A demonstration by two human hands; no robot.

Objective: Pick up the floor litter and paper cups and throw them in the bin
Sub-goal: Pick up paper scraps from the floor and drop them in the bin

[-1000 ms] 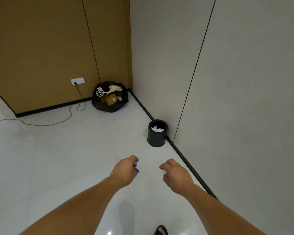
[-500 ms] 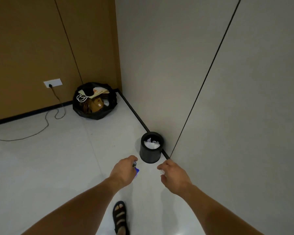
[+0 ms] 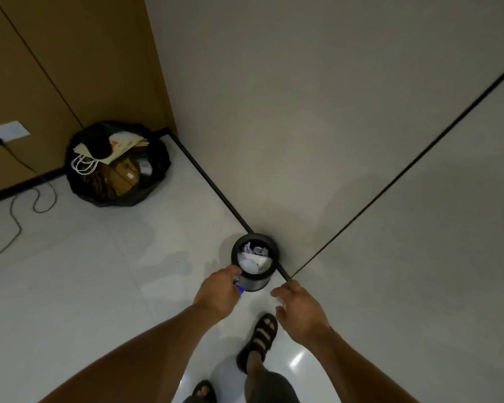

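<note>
The small black bin [image 3: 256, 285] stands on the white floor [image 3: 99, 271] against the wall [image 3: 303, 141], with crumpled white paper [image 3: 252, 261] inside it. The left hand [image 3: 217, 292] is at the bin's near-left rim, fingers curled round a scrap of litter [image 3: 240, 290] (only a blue corner shows). The right hand [image 3: 300, 309] hovers just near-right of the bin, fingers loosely bent; I cannot tell whether it holds anything.

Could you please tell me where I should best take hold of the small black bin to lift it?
Probably the rim of the bin, from above on the floor side: it stands upright and open-topped, with the wall right behind it.
</note>
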